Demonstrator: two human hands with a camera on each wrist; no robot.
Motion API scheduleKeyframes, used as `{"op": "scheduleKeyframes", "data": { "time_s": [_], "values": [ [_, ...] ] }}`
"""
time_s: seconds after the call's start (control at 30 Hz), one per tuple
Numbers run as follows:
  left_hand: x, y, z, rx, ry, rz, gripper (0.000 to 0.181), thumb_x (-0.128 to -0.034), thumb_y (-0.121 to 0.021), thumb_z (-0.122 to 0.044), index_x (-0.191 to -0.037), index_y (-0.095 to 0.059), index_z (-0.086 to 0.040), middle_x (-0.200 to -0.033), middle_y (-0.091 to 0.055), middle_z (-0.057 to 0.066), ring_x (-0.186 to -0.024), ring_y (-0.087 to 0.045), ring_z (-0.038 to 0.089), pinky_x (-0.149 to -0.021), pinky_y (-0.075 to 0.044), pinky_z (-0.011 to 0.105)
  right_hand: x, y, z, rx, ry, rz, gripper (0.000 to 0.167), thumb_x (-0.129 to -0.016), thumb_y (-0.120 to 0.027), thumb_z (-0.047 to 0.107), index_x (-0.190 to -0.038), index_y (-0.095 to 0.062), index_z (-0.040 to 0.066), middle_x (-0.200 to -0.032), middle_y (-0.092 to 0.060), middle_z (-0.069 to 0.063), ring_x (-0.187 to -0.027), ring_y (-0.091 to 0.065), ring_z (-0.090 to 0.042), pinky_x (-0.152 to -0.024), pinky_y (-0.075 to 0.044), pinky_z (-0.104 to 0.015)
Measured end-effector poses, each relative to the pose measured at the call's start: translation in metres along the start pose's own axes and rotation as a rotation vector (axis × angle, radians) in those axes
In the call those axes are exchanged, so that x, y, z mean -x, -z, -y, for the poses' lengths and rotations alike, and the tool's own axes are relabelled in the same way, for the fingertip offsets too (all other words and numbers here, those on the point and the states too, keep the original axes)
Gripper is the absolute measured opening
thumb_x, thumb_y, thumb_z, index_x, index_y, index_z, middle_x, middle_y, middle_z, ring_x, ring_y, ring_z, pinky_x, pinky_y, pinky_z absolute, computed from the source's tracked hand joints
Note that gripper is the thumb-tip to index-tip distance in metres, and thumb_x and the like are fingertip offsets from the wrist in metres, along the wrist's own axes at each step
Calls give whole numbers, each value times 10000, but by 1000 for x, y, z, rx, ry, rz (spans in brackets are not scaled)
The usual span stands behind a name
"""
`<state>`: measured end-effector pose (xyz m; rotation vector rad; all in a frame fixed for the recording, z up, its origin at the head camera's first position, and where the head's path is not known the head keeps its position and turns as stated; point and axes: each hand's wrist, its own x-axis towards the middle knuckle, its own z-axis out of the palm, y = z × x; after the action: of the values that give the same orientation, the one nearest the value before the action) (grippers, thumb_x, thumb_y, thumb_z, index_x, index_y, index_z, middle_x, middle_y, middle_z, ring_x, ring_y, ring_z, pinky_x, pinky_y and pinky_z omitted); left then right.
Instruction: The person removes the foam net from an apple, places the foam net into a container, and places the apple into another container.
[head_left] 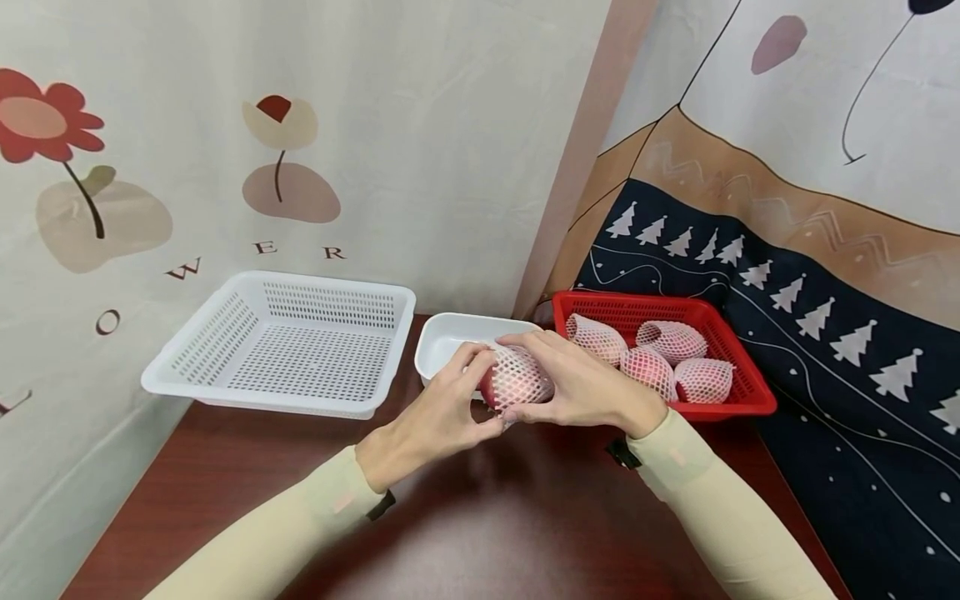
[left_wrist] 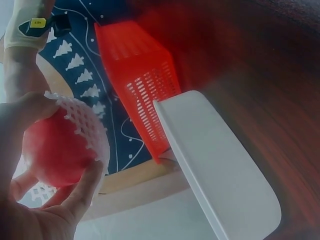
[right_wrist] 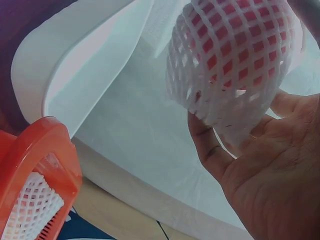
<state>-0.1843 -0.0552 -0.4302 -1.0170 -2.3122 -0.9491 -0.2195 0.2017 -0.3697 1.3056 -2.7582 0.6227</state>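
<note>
Between my two hands is a round red fruit (left_wrist: 55,150), partly covered by a white foam net sleeve (head_left: 521,379). My left hand (head_left: 438,408) grips the bare side of the fruit and the net's open edge, thumb and fingers around it. On the other side my right hand (head_left: 581,379) holds the net-covered end; in the right wrist view the net sleeve (right_wrist: 230,65) narrows toward that palm. Both hands are raised at the near edge of a small white tray (head_left: 442,342), whose front is partly hidden by them. The fruit's exact kind is unclear.
To the right stands a red basket (head_left: 753,392) with several net-wrapped red fruits (head_left: 648,371). A larger white perforated basket (head_left: 300,358) is at the left. All stand on a dark red wooden table (head_left: 480,533), with a printed curtain (head_left: 450,150) behind.
</note>
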Motion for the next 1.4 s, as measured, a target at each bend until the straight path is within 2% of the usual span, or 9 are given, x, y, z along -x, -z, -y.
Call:
{"op": "scheduleKeyframes", "data": {
  "time_s": [0.17, 0.43, 0.6, 0.87, 1.1, 1.4],
  "values": [
    [1, 2, 4, 2, 18, -15, 704, -795, -1013, -171, -1371, -627, -49, -1397, -645, 145, -1274, -709, 283, -1088, -650, 410, 1, 1, 0, -47, 5, 2, 985, -925, -939, 567, -1724, -502, 193, -1679, -633, -26, -1491, -643, -226, -1207, -623, -547],
    [3, 5, 5, -11, 10, -35, 759, -776, -986, -147, -1423, -610, -18, -1424, -640, 161, -1312, -692, 294, -1123, -635, 411, 3, 3, -1, -92, 44, -30, 880, -943, -967, 368, -1689, -548, 160, -1634, -678, -40, -1422, -703, -208, -1177, -648, -496],
    [5, 6, 5, -27, -10, -42, 782, -765, -986, -140, -1427, -592, -4, -1395, -659, 159, -1303, -703, 304, -1132, -635, 429, 1, -1, 0, -77, 76, -69, 856, -919, -996, 342, -1645, -601, 121, -1585, -719, -72, -1385, -735, -230, -1156, -662, -490],
    [5, 10, 5, -13, 11, -39, 750, -803, -999, -159, -1419, -598, -9, -1395, -667, 154, -1287, -703, 295, -1122, -637, 421, -1, -3, 1, -61, 109, -104, 866, -902, -1016, 356, -1631, -615, 117, -1546, -734, -86, -1319, -766, -230, -1090, -695, -467],
    [7, 12, 7, -21, 27, -35, 765, -779, -1006, -157, -1417, -606, -19, -1395, -663, 150, -1273, -708, 283, -1098, -649, 425, 3, 0, 0, -83, 104, -106, 876, -916, -1015, 345, -1659, -586, 166, -1623, -691, -56, -1427, -721, -238, -1169, -655, -507],
    [10, 16, 10, -12, 49, -31, 810, -750, -1027, -155, -1446, -630, -35, -1456, -640, 166, -1277, -728, 284, -1077, -669, 430, 6, 3, -2, -43, 164, -140, 716, -947, -984, 198, -1586, -669, 133, -1575, -744, -62, -1438, -744, -251, -1188, -637, -491]
  ]
}}
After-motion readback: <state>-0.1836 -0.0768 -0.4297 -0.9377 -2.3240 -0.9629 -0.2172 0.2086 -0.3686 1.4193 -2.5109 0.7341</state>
